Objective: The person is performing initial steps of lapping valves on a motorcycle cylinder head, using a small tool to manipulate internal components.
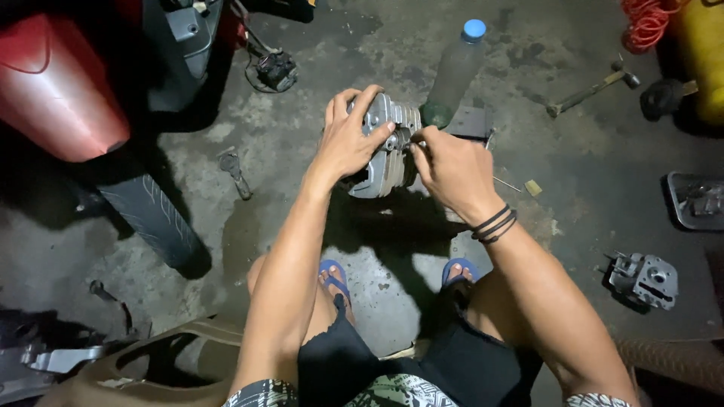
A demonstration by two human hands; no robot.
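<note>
left hand (348, 142) clamps the finned cylinder (390, 151), right hand (451, 169) fingers pinched at its edge near a blue-capped bottle (454, 72).

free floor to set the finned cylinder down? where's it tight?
Bare concrete between the wrench, the tyre and the left hand. Another patch between the hammer, the black tray and the right hand. Tight behind the finned cylinder: bottle and dark plate close by.
</note>
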